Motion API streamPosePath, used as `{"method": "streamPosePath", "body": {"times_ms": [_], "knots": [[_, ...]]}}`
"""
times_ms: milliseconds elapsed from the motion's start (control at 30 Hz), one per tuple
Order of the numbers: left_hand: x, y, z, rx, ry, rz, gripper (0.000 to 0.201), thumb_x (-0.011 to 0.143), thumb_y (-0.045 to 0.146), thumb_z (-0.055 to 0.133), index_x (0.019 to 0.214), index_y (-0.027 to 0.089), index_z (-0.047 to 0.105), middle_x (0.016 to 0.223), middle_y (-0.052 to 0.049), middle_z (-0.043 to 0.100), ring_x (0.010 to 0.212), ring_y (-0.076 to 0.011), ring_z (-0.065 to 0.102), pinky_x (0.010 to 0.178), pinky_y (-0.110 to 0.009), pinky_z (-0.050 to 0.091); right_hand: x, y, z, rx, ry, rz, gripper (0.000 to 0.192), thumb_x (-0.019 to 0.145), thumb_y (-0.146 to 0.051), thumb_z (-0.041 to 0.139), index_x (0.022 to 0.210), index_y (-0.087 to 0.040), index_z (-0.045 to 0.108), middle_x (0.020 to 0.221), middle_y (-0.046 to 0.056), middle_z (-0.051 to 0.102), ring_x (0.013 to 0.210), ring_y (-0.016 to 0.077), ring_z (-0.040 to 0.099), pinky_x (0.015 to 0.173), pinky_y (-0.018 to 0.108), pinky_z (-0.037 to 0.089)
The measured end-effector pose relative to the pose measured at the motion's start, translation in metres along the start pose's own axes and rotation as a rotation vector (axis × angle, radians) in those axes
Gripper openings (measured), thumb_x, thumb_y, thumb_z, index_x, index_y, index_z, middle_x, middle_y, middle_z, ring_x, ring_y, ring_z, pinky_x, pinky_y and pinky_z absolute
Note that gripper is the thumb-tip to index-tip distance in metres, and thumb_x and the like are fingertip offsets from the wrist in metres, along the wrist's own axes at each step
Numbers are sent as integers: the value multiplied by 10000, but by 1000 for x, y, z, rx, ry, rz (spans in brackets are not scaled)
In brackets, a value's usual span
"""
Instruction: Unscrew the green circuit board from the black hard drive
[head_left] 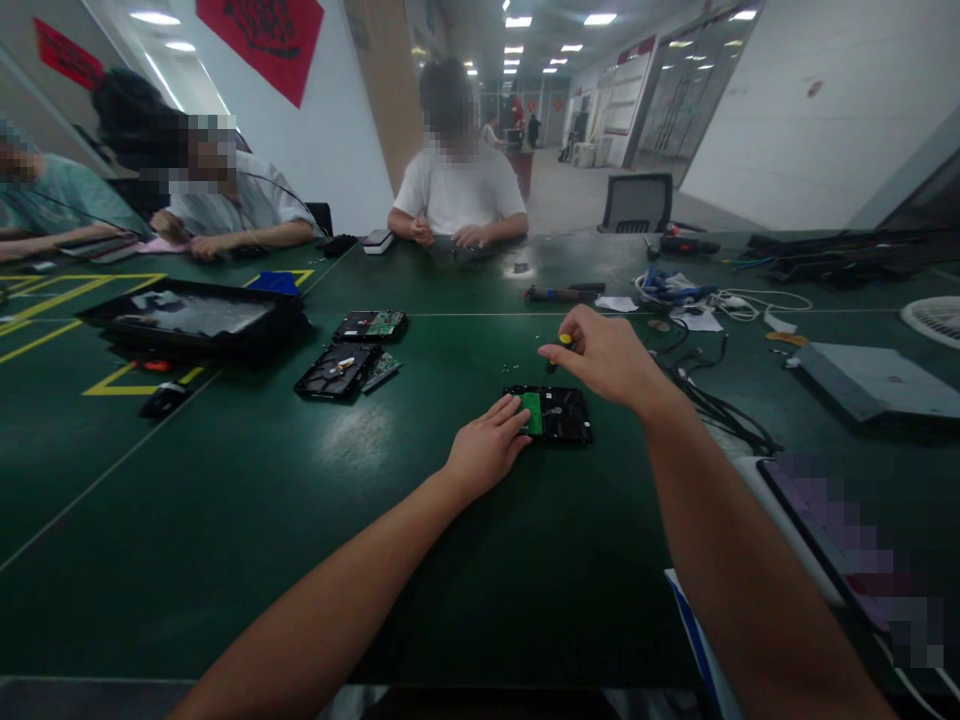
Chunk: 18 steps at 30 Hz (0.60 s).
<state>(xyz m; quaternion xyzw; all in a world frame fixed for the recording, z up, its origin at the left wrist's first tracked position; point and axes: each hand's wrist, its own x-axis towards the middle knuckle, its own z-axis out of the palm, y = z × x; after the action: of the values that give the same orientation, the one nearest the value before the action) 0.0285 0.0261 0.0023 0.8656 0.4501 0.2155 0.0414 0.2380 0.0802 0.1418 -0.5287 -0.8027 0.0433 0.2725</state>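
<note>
Left hand: laid flat, palm down, on the left part of the drive; fingers extended, lying close together; left hand reaches over the green circuit board
Left forearm: left forearm slants forward and rightward from the near edge of the tabletop
Right hand: right hand raised above the drive's far right corner; thumb and forefinger pinch the yellow-topped screwdriver, other fingers curled
Right forearm: right forearm angles forward and leftward from the near edge, right of the drive
Screwdriver: shaft points down to the drive's far edge; cannot tell whether the tip touches
Hard drive: hard drive lies flat, well in from the tabletop's near edge; board on its left side, black casing on its right
Other parts: second drive and black drive casing farther left; loose board beside the casing; black tray beyond them, toward the tabletop's left edge
</note>
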Motion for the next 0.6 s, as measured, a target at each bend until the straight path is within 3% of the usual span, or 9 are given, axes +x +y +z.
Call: {"method": "streamPosePath", "body": {"times_ms": [400,600], "knots": [[-1,-1,3,18,0,0,418,1033,356,526,1408,183,591,1541,-102,522,1488,-231,413,1195,-419,435,0,0,1,5,6,-36,197,891,-371,705,973,-211,625,861,69,727,770,240,660,705,350,442],[0,-1,3,9,5,5,420,1032,352,528,1411,180,587,1539,-107,524,1488,-235,414,1195,-424,436,4,4,8,64,16,-106,161,918,-294,653,1053,-208,666,1005,85,731,815,221,658,776,360,462]]}}
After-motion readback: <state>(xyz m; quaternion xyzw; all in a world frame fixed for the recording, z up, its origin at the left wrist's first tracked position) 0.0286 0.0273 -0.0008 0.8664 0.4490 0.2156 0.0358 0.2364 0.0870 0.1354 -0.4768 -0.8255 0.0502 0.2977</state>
